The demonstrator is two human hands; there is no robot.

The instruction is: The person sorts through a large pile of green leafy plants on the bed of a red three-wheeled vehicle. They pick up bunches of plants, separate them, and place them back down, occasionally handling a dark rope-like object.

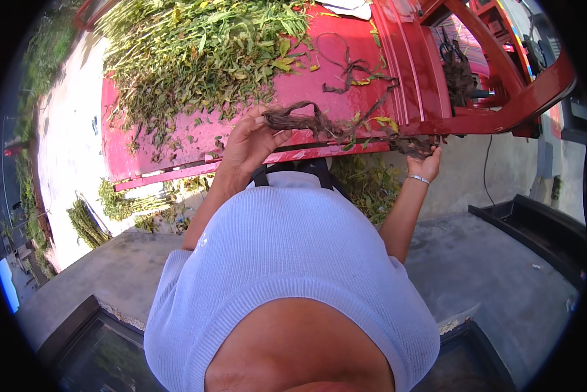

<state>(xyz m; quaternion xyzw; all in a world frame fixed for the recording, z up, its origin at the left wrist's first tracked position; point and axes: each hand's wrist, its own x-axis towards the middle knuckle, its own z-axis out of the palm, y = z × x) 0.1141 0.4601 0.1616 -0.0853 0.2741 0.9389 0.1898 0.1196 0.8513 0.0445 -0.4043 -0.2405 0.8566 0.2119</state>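
Between my hands, above the near edge of a red truck bed [319,134], stretches a twisted bundle of brown strips [336,130] that look like cloth. My left hand [249,142] pinches one end of it between thumb and fingers. At the other end, my right hand [425,163] grips a crumpled brown clump from below; some of its fingers are hidden by the clump. A loose knotted brown strip [351,68] lies on the red surface beyond the bundle.
Cut green stalks and leaves [202,59] are heaped on the bed's left side. Red metal framework [496,117] rises at the right, with a dark brown bunch [460,75] hanging in it. More stalks [88,222] lie on the ground at left; a black trough [535,228] is at right.
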